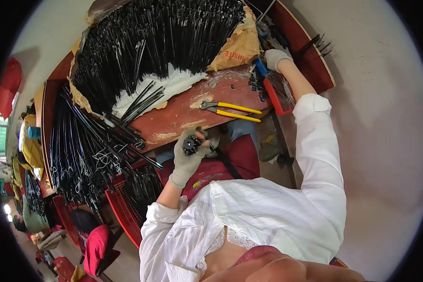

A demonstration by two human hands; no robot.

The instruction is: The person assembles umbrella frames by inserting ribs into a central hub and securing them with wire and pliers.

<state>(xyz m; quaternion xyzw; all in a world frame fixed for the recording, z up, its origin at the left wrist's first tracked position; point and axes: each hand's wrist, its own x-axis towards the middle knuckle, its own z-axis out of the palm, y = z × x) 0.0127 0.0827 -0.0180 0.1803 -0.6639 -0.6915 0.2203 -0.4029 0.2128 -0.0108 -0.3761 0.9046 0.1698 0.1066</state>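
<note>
Left hand (187,157): gloved, fingers wrapped around a black round-ended piece (190,145), held just off the counter's near edge, above the lap. Round end is turned up toward the face, probably so it can be looked at end-on. Fingertips look bare, likely for better feel.

Right hand (277,60): gloved, arm stretched to the far right corner of the counter (230,87). Fingers are hidden, so whether anything is gripped can't be told.

Just beside it, a red tray (276,96) is set at the right edge, with small black parts (255,83) loose to its left; probably sited there for short right-hand picks.

Yellow-handled pliers (232,107) are laid near the near edge, handles pointed right, presumably for a quick right-hand grab.

Large stack of black rods (160,37) is piled along the far edge on white sheeting (174,82), maybe to spare the finish. A few loose rods (143,101) are fanned toward the near edge. A second rod bundle (80,150) is hung over the left end, apparently grouped by the wire loops.
</note>
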